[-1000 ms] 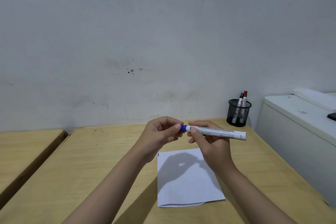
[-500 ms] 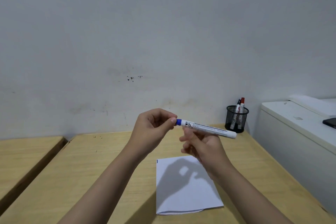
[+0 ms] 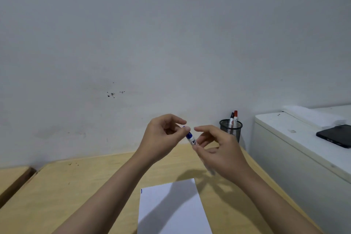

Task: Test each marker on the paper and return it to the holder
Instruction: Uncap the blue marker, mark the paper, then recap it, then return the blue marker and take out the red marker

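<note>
A white marker with a blue cap is held in the air above the wooden desk. My left hand pinches its blue cap end with thumb and fingertips. My right hand holds the white barrel, which runs down behind its fingers and is mostly hidden. A white sheet of paper lies on the desk below, with a small blue mark at its upper left corner. The black mesh holder stands at the back by the wall with two markers in it, one red-capped and one black-capped.
A white cabinet stands against the desk's right side, with a black phone on top. A second wooden desk sits to the left across a narrow gap. A pale wall rises behind.
The marker has swung from lying nearly level to pointing steeply down toward me. Both hands have risen in the view and the camera has tilted up.
</note>
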### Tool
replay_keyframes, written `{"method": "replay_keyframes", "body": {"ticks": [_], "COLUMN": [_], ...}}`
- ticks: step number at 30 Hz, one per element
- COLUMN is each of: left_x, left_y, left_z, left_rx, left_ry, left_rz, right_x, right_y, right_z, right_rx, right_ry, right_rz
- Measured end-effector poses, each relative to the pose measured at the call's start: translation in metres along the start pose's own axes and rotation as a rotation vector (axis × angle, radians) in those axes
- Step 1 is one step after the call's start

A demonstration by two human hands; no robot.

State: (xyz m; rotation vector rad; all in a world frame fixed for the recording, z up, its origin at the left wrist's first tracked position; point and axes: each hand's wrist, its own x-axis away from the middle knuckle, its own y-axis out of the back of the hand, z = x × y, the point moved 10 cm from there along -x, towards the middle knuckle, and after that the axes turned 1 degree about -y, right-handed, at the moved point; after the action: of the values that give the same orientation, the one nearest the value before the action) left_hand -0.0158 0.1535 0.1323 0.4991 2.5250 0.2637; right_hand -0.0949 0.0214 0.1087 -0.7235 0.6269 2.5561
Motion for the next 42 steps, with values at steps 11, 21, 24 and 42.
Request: {"method": "replay_keyframes", "body": {"ticks": [11, 21, 24, 42], "left_x": [-0.098, -0.157, -0.161, -0.148], "left_y": [-0.132, -0.221, -0.223, -0.226], "left_z": [0.082, 0.136, 0.14, 0.144], "left_rx": [-0.103, -0.48, -0.468, -0.46], "left_ry": [-0.005, -0.023, -0.033, -0.018], "left_rz": [0.004, 0.088, 0.051, 0.079], "right_x": [-0.089, -0.156, -0.156, -0.146], "right_y": [0.157, 0.146, 0.128, 0.131], "right_z": [-0.095, -0.207, -0.242, -0.18], "right_rx": [0.117, 0.389, 0.493, 0.551], "right_ry": [-0.032, -0.228, -0.326, -0.068], "right_rz": [-0.502, -0.296, -0.119, -0.348]}}
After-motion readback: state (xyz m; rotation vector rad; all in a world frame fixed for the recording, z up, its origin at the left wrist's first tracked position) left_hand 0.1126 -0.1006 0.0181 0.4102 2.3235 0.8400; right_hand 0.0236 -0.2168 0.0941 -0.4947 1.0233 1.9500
